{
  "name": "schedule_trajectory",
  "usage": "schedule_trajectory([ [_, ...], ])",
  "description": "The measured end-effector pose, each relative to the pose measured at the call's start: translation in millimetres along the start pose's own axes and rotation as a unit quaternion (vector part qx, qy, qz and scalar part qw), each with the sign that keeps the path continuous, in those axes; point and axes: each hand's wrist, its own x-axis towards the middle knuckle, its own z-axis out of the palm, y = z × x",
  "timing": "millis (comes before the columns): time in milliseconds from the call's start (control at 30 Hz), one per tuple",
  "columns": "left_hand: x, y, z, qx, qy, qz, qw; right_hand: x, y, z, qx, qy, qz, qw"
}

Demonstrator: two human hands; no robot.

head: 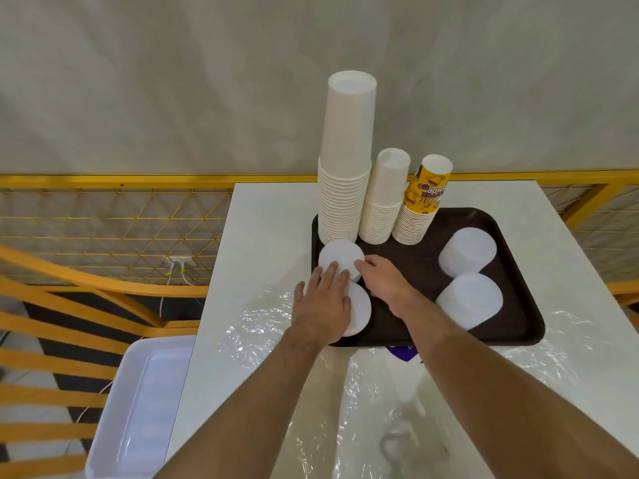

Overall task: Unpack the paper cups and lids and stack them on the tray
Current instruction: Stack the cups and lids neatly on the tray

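Cups: three upside-down stacks, tall white [345,160], shorter white [382,198], yellow-printed [423,202], at tray's 12 o'clock.
Lids: four white stacks on brown tray [511,326]; two at 9 o'clock [337,254] [361,309], two at 3 o'clock [468,250] [470,300].
Left hand [323,305]: fingers straight, flat on both 9 o'clock stacks.
Right hand [385,280]: fingers relaxed, touching far left stack.
Wrap [380,392]: clear plastic, 6 o'clock on table [269,216].

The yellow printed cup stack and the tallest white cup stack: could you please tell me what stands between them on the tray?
In the head view, a shorter white cup stack stands between the yellow printed cup stack and the tallest white cup stack, on the tray.
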Motion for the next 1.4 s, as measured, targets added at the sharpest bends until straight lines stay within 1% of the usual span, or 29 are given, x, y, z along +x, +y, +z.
schedule_trajectory([
  [67, 1.4, -1.4, -0.6, 0.003, -0.011, 0.0, 1.0, -7.7, -5.8, -10.7, -0.045, 0.004, -0.019, 0.999],
  [133, 2.9, -0.3, -2.8, 0.012, 0.005, -0.002, 1.0, -16.2, -11.5, -32.5, -0.07, 0.035, -0.059, 0.995],
  [200, 7.1, 3.0, -6.9, 0.019, 0.034, -0.004, 0.999, -25.8, -15.1, -64.2, -0.096, 0.109, -0.112, 0.983],
  [267, 14.6, 7.7, -12.1, 0.02, 0.046, 0.004, 0.999, -32.3, -11.9, -97.6, -0.126, 0.2, -0.142, 0.961],
  [333, 24.2, 12.5, -16.2, 0.025, 0.045, 0.015, 0.999, -31.8, -0.6, -126.0, -0.177, 0.264, -0.128, 0.94],
  [367, 29.0, 14.4, -17.6, 0.03, 0.042, 0.018, 0.998, -30.4, 6.3, -137.0, -0.213, 0.277, -0.108, 0.931],
  [400, 33.6, 15.8, -18.0, 0.035, 0.036, 0.019, 0.999, -28.7, 13.0, -144.6, -0.252, 0.276, -0.08, 0.924],
  [467, 41.1, 16.9, -17.3, 0.043, 0.016, 0.013, 0.999, -26.5, 22.7, -150.4, -0.313, 0.251, -0.019, 0.916],
  [533, 45.2, 16.9, -16.5, 0.054, -0.004, 0.009, 0.998, -24.8, 30.3, -149.3, -0.349, 0.218, -0.004, 0.912],
  [633, 47.8, 16.8, -18.6, 0.061, -0.004, 0.012, 0.998, -23.5, 38.7, -144.0, -0.371, 0.172, -0.016, 0.912],
  [700, 49.5, 17.3, -22.7, 0.054, -0.008, 0.01, 0.998, -23.6, 39.4, -140.0, -0.378, 0.16, -0.031, 0.911],
  [767, 51.7, 16.6, -26.8, 0.049, -0.018, 0.006, 0.999, -24.8, 36.5, -132.7, -0.387, 0.157, -0.054, 0.907],
  [900, 54.2, 15.6, -31.0, 0.049, -0.033, 0.004, 0.998, -23.7, 26.0, -114.1, -0.408, 0.123, -0.113, 0.898],
  [1000, 55.4, 17.1, -33.5, 0.044, -0.02, 0.001, 0.999, -19.5, 16.7, -102.2, -0.398, 0.105, -0.141, 0.9],
  [1133, 53.8, 20.3, -34.1, 0.027, 0.0, -0.001, 1.0, -14.2, 8.7, -91.5, -0.401, 0.069, -0.192, 0.893],
  [1167, 52.8, 21.4, -34.2, 0.016, 0.01, -0.003, 1.0, -13.4, 8.1, -91.5, -0.391, 0.071, -0.2, 0.895],
  [1233, 52.0, 24.9, -36.1, -0.016, 0.044, -0.002, 0.999, -10.0, 10.4, -94.2, -0.349, 0.104, -0.22, 0.905],
  [1300, 53.5, 32.1, -39.2, -0.048, 0.082, 0.018, 0.995, -4.1, 13.6, -97.0, -0.258, 0.15, -0.199, 0.934],
  [1367, 54.8, 42.7, -41.7, -0.052, 0.1, 0.06, 0.992, 5.5, 13.3, -96.9, -0.104, 0.17, -0.119, 0.973],
  [1400, 54.7, 48.1, -42.5, -0.04, 0.092, 0.084, 0.991, 10.2, 11.4, -95.5, -0.02, 0.167, -0.066, 0.983],
])
